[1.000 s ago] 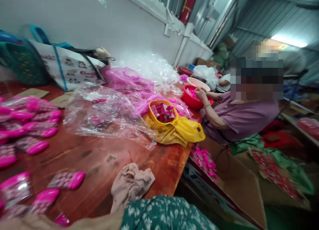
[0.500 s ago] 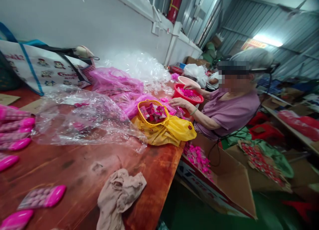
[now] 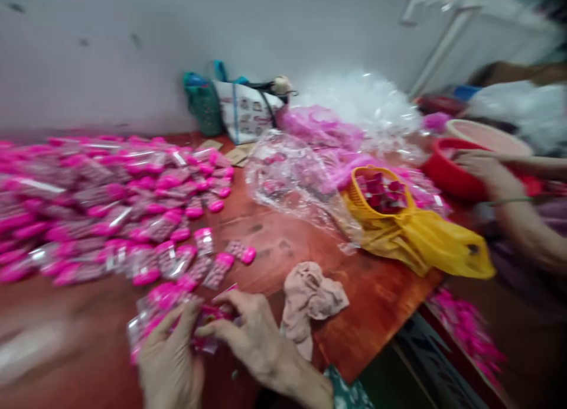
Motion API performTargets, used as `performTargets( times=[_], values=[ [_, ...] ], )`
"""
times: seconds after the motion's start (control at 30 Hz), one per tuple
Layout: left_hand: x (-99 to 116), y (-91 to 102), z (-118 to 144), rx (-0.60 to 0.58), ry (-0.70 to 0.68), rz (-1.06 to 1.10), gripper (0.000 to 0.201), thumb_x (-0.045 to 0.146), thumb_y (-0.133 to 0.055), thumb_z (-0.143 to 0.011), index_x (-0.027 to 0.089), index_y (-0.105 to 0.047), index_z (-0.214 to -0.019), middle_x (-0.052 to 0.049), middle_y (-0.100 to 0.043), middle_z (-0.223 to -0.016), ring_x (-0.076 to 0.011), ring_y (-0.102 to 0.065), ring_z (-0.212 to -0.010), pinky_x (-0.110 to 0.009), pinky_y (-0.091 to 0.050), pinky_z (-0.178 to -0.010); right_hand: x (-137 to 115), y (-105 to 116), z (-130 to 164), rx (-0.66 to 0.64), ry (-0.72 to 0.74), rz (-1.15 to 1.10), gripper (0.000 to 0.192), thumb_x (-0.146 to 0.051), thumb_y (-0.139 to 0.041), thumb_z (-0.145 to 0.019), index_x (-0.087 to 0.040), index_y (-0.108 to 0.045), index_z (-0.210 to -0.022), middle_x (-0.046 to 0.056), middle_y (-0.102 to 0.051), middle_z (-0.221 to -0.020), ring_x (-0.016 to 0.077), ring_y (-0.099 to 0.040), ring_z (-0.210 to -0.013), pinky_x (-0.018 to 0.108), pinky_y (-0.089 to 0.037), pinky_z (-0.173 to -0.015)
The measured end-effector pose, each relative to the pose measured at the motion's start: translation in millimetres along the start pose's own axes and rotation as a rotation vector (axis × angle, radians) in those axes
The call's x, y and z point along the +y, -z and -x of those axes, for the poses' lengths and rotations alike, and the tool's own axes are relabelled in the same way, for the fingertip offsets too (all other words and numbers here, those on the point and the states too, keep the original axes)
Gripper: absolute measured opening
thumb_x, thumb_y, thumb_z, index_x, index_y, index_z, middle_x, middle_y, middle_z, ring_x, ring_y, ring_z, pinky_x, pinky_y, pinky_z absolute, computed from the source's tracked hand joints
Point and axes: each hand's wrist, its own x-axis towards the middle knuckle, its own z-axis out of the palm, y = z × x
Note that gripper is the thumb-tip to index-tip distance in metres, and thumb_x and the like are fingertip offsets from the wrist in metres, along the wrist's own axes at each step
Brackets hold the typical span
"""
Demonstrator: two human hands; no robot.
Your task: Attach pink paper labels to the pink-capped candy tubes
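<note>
pink packets fill the view now: where half a second ago the camera looked across at a co-worker and the far end of the bench, it has swung down and left, so the person's own hands, unseen before, are in frame and work on the packets is what the view centres on. the left hand and the right hand meet low in the frame over a small clutch of pink packets lying on the red-brown bench, both palms down, wrists angled inward. the fingers of the right hand look pinched on a packet's edge, and the left fingers curl around the same bunch, though motion blur leaves the exact grasp uncertain. a crumpled beige cloth lies just beside the right hand. a big spread of packets covers the bench to the left; a yellow basket sits farther right, near the co-worker's hand at a red bowl.
</note>
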Motion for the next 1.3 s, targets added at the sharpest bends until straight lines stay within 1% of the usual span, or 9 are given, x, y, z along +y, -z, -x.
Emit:
performTargets(
  times=[0.07,0.17,0.3,0.47,0.67,0.8,0.97,1.13,1.3],
  values=[
    [-2.3,2.0,-8.0,0.052,0.058,0.036,0.019,0.024,-0.076,-0.057,0.013,-0.061,-0.061,0.003,-0.057,-0.055,-0.009,-0.049,-0.048,-0.019,-0.039,-0.041,-1.5,-4.3,-1.2,0.002,-0.073,-0.062,0.014,-0.029,-0.068,-0.071,-0.015,-0.065,-0.069,-0.005,-0.053,-0.055,0.0079,-0.046,-0.051,0.017,-0.033,-0.048],
    [-4.5,5.1,-12.5,0.094,0.008,0.055,0.022,0.025,-0.076,-0.055,0.014,-0.058,-0.05,0.007,-0.052,-0.047,-0.0053,-0.043,-0.045,-0.016,-0.035,-0.041,1.1,-9.7,-1.9,-0.022,-0.071,-0.073,0.028,-0.03,-0.059,-0.078,-0.014,-0.056,-0.055,-0.007,-0.04,-0.048,0.0063,-0.035,-0.046,0.018,-0.026,-0.044],
    [-1.0,14.9,-13.8,0.082,-0.086,0.019,0.017,0.024,-0.075,-0.059,0.016,-0.065,-0.07,0.005,-0.061,-0.059,-0.0075,-0.053,-0.057,-0.016,-0.042,-0.054,5.3,-10.8,-1.8,-0.017,-0.027,-0.021,0.039,-0.031,-0.048,-0.085,-0.015,-0.046,-0.05,-0.006,-0.032,-0.05,0.0064,-0.028,-0.048,0.021,-0.021,-0.046],
    [8.7,17.7,-13.3,-0.12,-0.089,-0.009,0.015,0.015,-0.073,-0.061,0.018,-0.063,-0.071,0.004,-0.062,-0.066,-0.0077,-0.055,-0.062,-0.016,-0.043,-0.061,12.3,-7.2,-4.6,-0.01,-0.009,0.014,0.039,-0.035,-0.042,-0.087,-0.016,-0.045,-0.053,-0.005,-0.032,-0.053,0.0077,-0.028,-0.05,0.021,-0.022,-0.047],
    [13.6,12.0,-20.8,-0.395,0.101,0.007,0.011,0.017,-0.073,-0.06,0.014,-0.063,-0.06,0.0,-0.061,-0.06,-0.0104,-0.054,-0.056,-0.021,-0.043,-0.057,25.9,1.1,-3.2,-0.016,-0.054,0.012,0.036,-0.041,-0.041,-0.087,-0.017,-0.045,-0.06,-0.004,-0.034,-0.058,0.0096,-0.031,-0.053,0.021,-0.026,-0.049],
    [10.2,8.4,-25.0,-0.477,0.181,0.013,0.012,0.017,-0.076,-0.055,0.012,-0.066,-0.062,-0.002,-0.063,-0.059,-0.0118,-0.055,-0.054,-0.023,-0.042,-0.055,29.0,4.6,-2.9,-0.041,-0.063,0.028,0.034,-0.04,-0.043,-0.086,-0.017,-0.044,-0.061,-0.004,-0.033,-0.058,0.009,-0.029,-0.053,0.021,-0.025,-0.047],
    [4.3,4.1,-25.8,-0.36,0.168,0.094,0.007,0.017,-0.073,-0.06,0.012,-0.068,-0.057,-0.001,-0.063,-0.054,-0.0106,-0.054,-0.05,-0.022,-0.042,-0.053,22.7,1.5,-5.5,-0.066,-0.014,0.082,0.034,-0.039,-0.043,-0.087,-0.017,-0.047,-0.061,-0.005,-0.038,-0.055,0.0084,-0.034,-0.05,0.02,-0.028,-0.045],
    [17.0,25.0,-43.8,-0.099,0.137,0.292,0.009,0.015,-0.074,-0.057,0.014,-0.069,-0.064,0.0,-0.067,-0.057,-0.008,-0.058,-0.05,-0.017,-0.045,-0.052,25.7,12.2,-15.3,0.015,0.057,0.251,0.037,-0.039,-0.042,-0.087,-0.015,-0.056,-0.062,-0.003,-0.05,-0.052,0.0108,-0.046,-0.048,0.02,-0.035,-0.047],
    [26.8,38.4,-64.1,0.034,0.18,0.451,0.009,0.011,-0.074,-0.055,0.013,-0.066,-0.06,0.002,-0.065,-0.052,-0.0066,-0.055,-0.043,-0.016,-0.045,-0.045,33.2,4.3,-37.8,0.176,0.163,0.484,0.026,-0.028,-0.041,-0.087,-0.015,-0.059,-0.1,0.008,-0.061,-0.086,0.0196,-0.056,-0.076,0.031,-0.044,-0.069]
  ],
)
